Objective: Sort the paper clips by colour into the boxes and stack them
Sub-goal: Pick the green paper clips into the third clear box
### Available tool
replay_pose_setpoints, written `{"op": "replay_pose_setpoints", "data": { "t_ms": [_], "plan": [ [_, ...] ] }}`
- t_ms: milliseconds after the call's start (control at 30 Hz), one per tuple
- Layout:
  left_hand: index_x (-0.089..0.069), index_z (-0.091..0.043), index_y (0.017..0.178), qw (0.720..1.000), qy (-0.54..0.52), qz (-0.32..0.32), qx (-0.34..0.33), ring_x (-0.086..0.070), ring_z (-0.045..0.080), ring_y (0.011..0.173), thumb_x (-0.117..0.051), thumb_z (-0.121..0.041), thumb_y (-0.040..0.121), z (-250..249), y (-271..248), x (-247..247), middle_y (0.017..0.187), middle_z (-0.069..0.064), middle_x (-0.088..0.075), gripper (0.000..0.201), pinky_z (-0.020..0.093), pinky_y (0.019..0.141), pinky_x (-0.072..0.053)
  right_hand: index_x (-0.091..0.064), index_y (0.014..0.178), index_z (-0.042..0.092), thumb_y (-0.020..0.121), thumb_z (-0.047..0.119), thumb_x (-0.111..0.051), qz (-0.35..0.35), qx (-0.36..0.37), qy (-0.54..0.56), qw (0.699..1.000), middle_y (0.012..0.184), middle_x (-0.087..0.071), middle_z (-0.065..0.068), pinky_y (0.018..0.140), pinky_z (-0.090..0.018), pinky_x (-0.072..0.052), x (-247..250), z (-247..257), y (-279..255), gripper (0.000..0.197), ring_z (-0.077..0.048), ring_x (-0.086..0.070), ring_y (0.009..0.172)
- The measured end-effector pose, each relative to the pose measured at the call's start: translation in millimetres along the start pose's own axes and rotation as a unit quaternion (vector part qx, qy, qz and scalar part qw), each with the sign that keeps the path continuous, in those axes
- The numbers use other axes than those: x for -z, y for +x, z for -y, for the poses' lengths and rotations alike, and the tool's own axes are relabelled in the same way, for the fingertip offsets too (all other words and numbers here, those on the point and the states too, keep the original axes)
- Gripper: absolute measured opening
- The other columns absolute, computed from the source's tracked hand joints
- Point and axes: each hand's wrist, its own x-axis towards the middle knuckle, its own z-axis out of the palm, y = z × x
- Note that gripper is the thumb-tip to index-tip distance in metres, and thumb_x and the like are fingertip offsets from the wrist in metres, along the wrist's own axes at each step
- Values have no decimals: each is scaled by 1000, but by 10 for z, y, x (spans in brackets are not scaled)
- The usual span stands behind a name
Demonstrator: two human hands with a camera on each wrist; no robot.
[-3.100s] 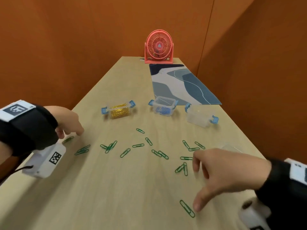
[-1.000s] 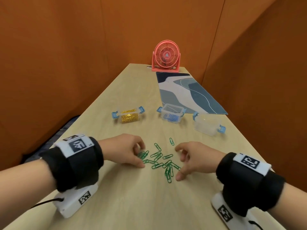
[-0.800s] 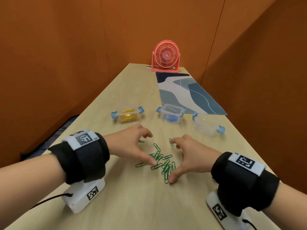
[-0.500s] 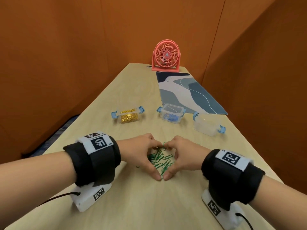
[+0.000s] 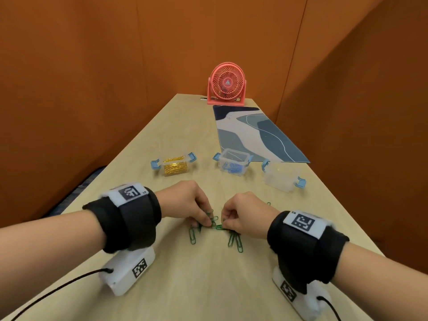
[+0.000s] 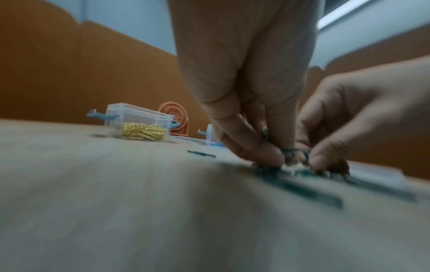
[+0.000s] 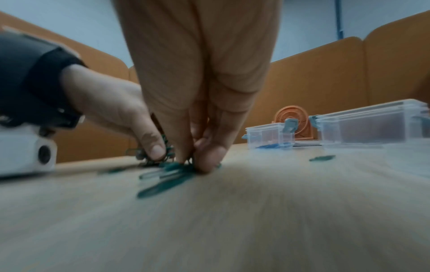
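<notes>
Several green paper clips [image 5: 214, 224] lie bunched on the wooden table between my two hands. My left hand [image 5: 185, 206] pinches a cluster of them with curled fingers, its thumb [image 7: 152, 147] pressed down on the bunch. From the right, my right hand [image 5: 243, 215] pinches green clips [image 7: 167, 176] against the table. A few loose green clips [image 5: 192, 236] trail toward me. Behind stand three clear boxes with blue latches: one with gold clips [image 5: 174, 165], one with blue clips [image 5: 232, 163], and an empty one [image 5: 281, 178].
A pink fan [image 5: 227, 88] stands at the table's far end, with a blue patterned mat [image 5: 252, 133] in front of it. One stray green clip [image 5: 268, 203] lies right of my right hand. Orange partition walls enclose the table on three sides.
The scattered green clips have been swept into one bunch. Both hands came together around them and have gone from cupping to pinching the clips.
</notes>
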Motion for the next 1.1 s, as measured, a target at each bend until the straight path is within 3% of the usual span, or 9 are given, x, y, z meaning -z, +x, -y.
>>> {"op": "replay_pose_setpoints", "data": {
  "t_ms": [133, 200, 300, 433, 567, 667, 833, 1000, 1100],
  "plan": [
    [-71, -2, 94, 980, -179, 40, 83, -66, 6, 64, -72, -1, 76, -74, 113, 164, 84, 5, -72, 18, 11, 57, -52, -69, 84, 11, 85, 12, -63, -27, -59, 114, 991, 67, -63, 3, 60, -14, -51, 259, -150, -21, 6, 1, -55, 48],
    [-70, -3, 91, 969, -227, 31, 93, -66, 4, 60, -69, 0, 78, -180, 227, 254, 80, 3, -70, 13, 10, 54, -52, -68, 85, 11, 86, 15, -64, -70, -83, 151, 983, 66, -63, 3, 56, -10, -50, 474, -280, -26, 5, -1, -58, 50],
    [-67, -5, 85, 964, -256, 8, 72, -65, 3, 59, -68, 1, 79, -451, 454, 341, 74, 0, -67, 8, 10, 56, -53, -70, 90, 7, 85, 16, -66, -178, -118, 194, 958, 70, -64, -1, 65, -19, -54, 777, -546, -16, 11, -9, -59, 58],
    [-65, -3, 84, 964, -264, -29, 30, -62, 9, 67, -69, 2, 78, -898, 805, 339, 78, 3, -65, 9, 11, 56, -54, -69, 88, 9, 85, 16, -65, -319, -146, 222, 910, 72, -63, -1, 62, -18, -52, 928, -879, 31, 8, -10, -58, 60],
    [-66, 3, 98, 962, -258, -86, 9, -63, 13, 71, -71, 1, 77, -1210, 1198, 225, 89, 10, -66, 22, 21, 73, -57, -69, 87, 10, 86, 15, -65, -381, -167, 252, 873, 70, -63, -1, 67, -21, -53, 908, -1087, 137, 7, -13, -58, 62],
    [-62, 6, 108, 966, -235, -103, 12, -66, 20, 78, -71, -2, 79, -1295, 1390, 122, 92, 13, -66, 32, 32, 89, -54, -70, 89, 8, 86, 15, -65, -368, -169, 257, 877, 72, -64, -3, 69, -23, -54, 821, -1188, 232, 9, -13, -59, 63],
    [-60, -5, 121, 986, -131, -100, -10, -61, 20, 107, -53, -7, 91, -1305, 1366, 69, 119, 6, -62, 30, 31, 92, -52, -68, 105, 13, 90, 27, -58, -295, -178, 223, 912, 90, -67, -1, 87, -36, -54, 726, -1315, 271, 22, -16, -64, 86],
    [-70, -6, 97, 991, 24, -130, -16, -62, 19, 73, -55, -5, 89, -983, 1109, 333, 90, 10, -70, 18, 25, 77, -54, -69, 100, 11, 89, 18, -59, -309, -141, 233, 911, 82, -67, -3, 70, -28, -56, 781, -1218, 134, 16, -13, -63, 70],
    [-68, -15, 111, 965, 246, -91, 3, -59, 19, 89, -49, -7, 88, -639, 1010, 347, 108, 5, -68, 32, 24, 86, -46, -72, 93, 8, 83, 16, -67, -159, -128, 121, 971, 75, -67, 0, 60, -18, -50, 680, -1027, 15, 13, -10, -58, 63]
  ]
}}
